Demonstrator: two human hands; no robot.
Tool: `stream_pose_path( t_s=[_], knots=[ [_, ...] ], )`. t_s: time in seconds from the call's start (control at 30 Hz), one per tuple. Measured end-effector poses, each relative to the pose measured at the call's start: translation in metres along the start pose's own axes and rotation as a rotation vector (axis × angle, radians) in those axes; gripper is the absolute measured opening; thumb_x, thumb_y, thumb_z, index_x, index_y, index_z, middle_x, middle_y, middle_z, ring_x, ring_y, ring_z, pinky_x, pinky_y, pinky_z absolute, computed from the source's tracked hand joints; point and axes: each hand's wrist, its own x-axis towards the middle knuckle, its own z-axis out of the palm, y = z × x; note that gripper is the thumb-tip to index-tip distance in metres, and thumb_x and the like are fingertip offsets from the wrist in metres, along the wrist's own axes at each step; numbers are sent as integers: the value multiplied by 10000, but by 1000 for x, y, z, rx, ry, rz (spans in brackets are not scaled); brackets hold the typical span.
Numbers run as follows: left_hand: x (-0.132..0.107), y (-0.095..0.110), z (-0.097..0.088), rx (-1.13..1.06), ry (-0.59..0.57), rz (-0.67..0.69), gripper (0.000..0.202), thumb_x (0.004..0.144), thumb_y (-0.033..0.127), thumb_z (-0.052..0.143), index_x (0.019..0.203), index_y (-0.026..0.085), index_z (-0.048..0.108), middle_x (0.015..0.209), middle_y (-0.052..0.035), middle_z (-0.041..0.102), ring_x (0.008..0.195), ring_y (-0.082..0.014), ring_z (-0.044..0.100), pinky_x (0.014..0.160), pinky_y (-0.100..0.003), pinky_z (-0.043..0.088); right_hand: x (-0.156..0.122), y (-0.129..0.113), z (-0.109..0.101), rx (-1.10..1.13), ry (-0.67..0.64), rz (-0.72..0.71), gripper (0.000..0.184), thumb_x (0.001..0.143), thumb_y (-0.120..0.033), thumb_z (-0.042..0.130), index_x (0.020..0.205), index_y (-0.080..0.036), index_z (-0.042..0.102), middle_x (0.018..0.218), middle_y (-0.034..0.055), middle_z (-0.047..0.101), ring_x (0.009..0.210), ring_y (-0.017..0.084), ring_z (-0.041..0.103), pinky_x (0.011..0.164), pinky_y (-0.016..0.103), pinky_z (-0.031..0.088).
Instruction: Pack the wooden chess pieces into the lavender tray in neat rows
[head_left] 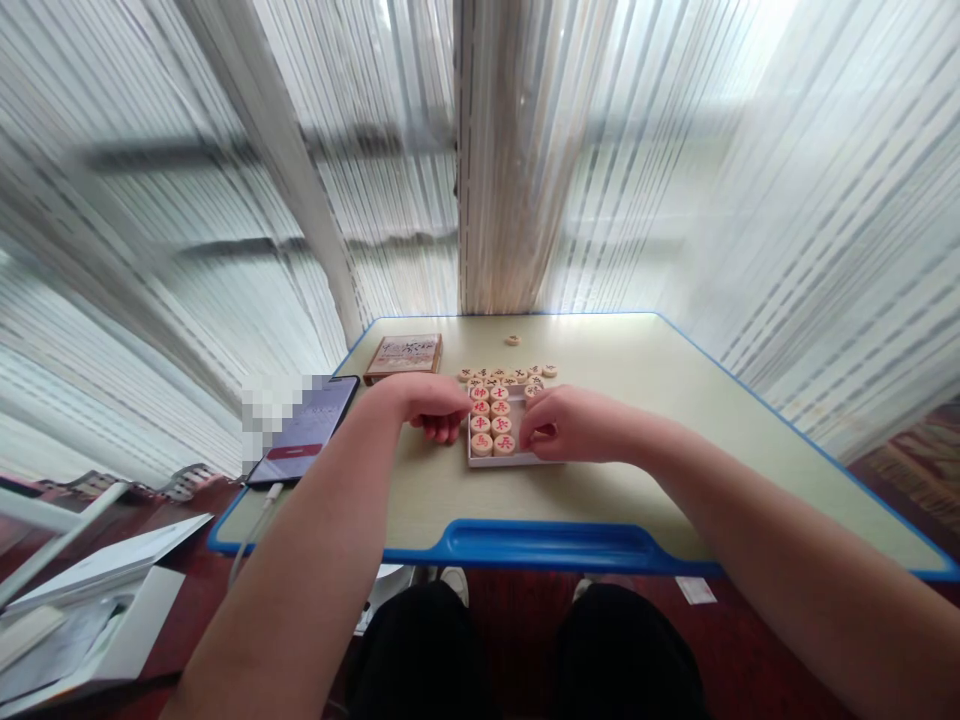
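Note:
A shallow white box (487, 462) lies on the table, with two columns of xiangqi pieces in its left part. Their red characters face up, as on the piece (504, 444) at the near end. My left hand (441, 408) has curled fingers, and its index fingertip touches the box's left edge; whether it pinches anything is hidden. Over the right part of the box is my right hand (562, 424), its fingers bent down and closed. What lies between those fingertips cannot be seen. Beyond the box, several dark-lettered pieces (550, 370) stand in rows, partly hidden by the hands.
One lone piece (513, 341) sits farther back on the table (645, 355). A flat printed box (406, 355) is at the back left. Left of my forearm lies a tablet (311, 440) with a cable. A blue tray (551, 543) forms the table's front edge; curtains hang behind.

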Motion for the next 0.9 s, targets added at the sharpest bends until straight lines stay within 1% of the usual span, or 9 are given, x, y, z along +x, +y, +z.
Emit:
stream_pose_path(
  t_s=[0.07, 0.17, 0.37, 0.43, 0.5, 0.57, 0.63, 0.73, 0.9],
  knots=[
    [0, 1, 1, -6, -50, -9, 260, 669, 290, 500, 466, 142, 570, 461, -73, 569, 413, -111, 443, 374, -204, 215, 1, 1, 4, -1, -4, 5, 257, 665, -79, 569, 778, -196, 769, 734, 27, 673, 629, 115, 538, 628, 237, 401],
    [1, 1, -1, -39, -74, 13, 246, 674, 278, 488, 500, 139, 592, 486, -76, 598, 423, -111, 471, 379, -195, 241, 2, 1, 6, 3, 13, -5, 266, 667, -84, 569, 786, -205, 774, 745, 30, 684, 632, 118, 550, 631, 237, 405],
    [4, -2, -3, -93, -82, 60, 205, 657, 243, 478, 551, 133, 616, 533, -71, 639, 418, -99, 491, 393, -182, 298, 0, 3, -4, 26, 24, -11, 236, 666, -64, 545, 720, -175, 747, 695, 20, 661, 600, 109, 528, 604, 228, 393],
    [5, -4, -3, -101, -82, 68, 204, 650, 239, 477, 545, 131, 615, 531, -73, 639, 413, -95, 487, 390, -182, 291, 1, 13, -6, 28, 88, 64, 203, 682, -90, 541, 716, -162, 729, 702, 26, 657, 616, 118, 532, 597, 229, 394],
    [6, -5, -4, -109, -69, 70, 195, 642, 237, 484, 549, 130, 617, 536, -73, 641, 412, -94, 487, 384, -182, 278, 4, 27, -5, -17, 282, 188, 200, 715, -123, 528, 744, -159, 722, 734, 35, 657, 644, 129, 540, 621, 240, 403],
    [7, -7, -5, -135, -27, 68, 185, 640, 242, 494, 579, 131, 628, 553, -72, 649, 425, -96, 500, 380, -181, 267, 8, 42, 0, -59, 412, 272, 219, 750, -141, 509, 790, -162, 724, 802, 50, 654, 679, 137, 550, 655, 249, 415],
    [8, -7, -5, -164, 37, 62, 175, 637, 241, 503, 612, 131, 638, 569, -68, 655, 439, -97, 515, 379, -178, 258, 12, 55, 6, -53, 489, 349, 251, 798, -171, 491, 887, -157, 725, 879, 72, 648, 728, 147, 568, 703, 259, 432],
    [10, -6, -4, -175, 103, 74, 161, 633, 236, 506, 603, 129, 622, 574, -71, 659, 436, -98, 521, 371, -181, 242, 16, 67, 13, -12, 512, 416, 293, 852, -199, 460, 986, -140, 713, 974, 102, 643, 831, 166, 589, 804, 269, 441],
    [14, -6, -2, -152, 108, 152, 111, 615, 218, 515, 574, 140, 583, 541, -54, 649, 423, -102, 519, 358, -191, 239, 19, 81, 15, -46, 471, 473, 383, 801, -83, 448, 1074, -166, 702, 1153, 108, 622, 1080, 222, 535, 994, 313, 373]
  ],
)
